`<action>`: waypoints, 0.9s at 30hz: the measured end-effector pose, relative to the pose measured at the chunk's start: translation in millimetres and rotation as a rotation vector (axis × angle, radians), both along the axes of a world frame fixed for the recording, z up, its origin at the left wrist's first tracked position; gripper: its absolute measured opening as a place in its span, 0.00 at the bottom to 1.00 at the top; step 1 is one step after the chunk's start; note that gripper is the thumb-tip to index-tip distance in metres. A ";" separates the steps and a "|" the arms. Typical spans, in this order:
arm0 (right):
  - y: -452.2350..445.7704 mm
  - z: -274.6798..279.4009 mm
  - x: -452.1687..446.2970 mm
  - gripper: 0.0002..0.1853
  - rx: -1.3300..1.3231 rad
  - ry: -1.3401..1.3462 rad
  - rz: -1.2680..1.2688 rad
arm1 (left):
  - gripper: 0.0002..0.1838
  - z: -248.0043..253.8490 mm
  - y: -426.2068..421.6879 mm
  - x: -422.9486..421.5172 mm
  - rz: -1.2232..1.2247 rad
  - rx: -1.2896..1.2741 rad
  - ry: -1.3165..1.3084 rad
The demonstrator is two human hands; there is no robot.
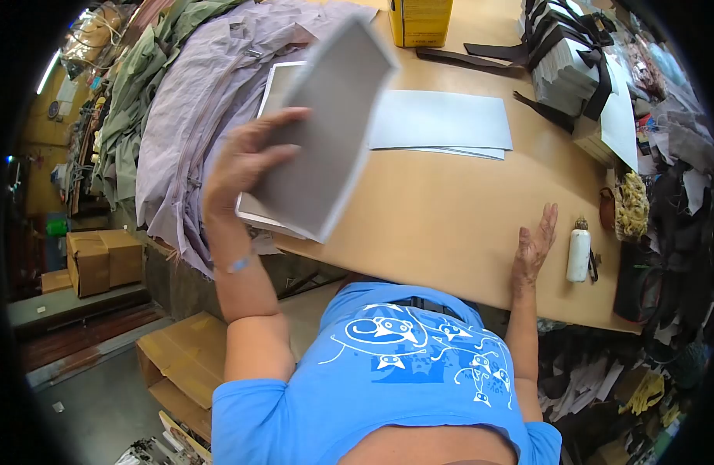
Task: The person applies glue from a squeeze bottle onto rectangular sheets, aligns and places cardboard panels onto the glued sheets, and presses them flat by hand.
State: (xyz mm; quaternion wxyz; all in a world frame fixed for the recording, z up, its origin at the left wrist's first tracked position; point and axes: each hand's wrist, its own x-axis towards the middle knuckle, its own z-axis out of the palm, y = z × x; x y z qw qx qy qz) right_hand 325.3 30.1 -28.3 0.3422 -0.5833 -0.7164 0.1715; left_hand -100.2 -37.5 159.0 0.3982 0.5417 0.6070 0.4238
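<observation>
My left hand grips a grey panel with pale edges, raised and tilted over the table's left part; the panel is slightly blurred. Beneath it, more white-edged sheets show at the table's left edge. My right hand is held up near the table's front edge, fingers stretched and holding nothing. To its right a white bottle stands beside a small dark tool. Pale blue-white sheets lie stacked in the middle of the table.
Lilac cloth and green cloth are heaped at the left. A yellow container stands at the table's back. Black straps and bundled white pieces lie at the back right. Cardboard boxes are at the left.
</observation>
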 end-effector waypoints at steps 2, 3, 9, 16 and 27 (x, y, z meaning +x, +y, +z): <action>-0.3 -0.6 -0.9 0.40 -0.006 -0.020 -0.006 | 0.24 -13.4 -12.9 -36.9 0.193 -0.067 -0.064; -0.5 -0.9 -1.5 0.40 -0.012 -0.028 -0.009 | 0.25 -28.5 -17.1 -55.0 0.202 -0.123 -0.017; -1.1 2.2 -0.9 0.38 -0.048 -0.059 -0.003 | 0.24 -63.0 -24.0 -75.0 0.279 -0.237 0.041; -1.1 -10.3 1.3 0.35 -0.031 -0.171 0.015 | 0.26 -59.4 -29.4 -70.9 0.261 -0.198 0.359; 147.8 80.9 50.6 0.35 0.356 -0.454 -0.117 | 0.27 -100.2 -9.7 -34.8 0.300 -0.093 0.956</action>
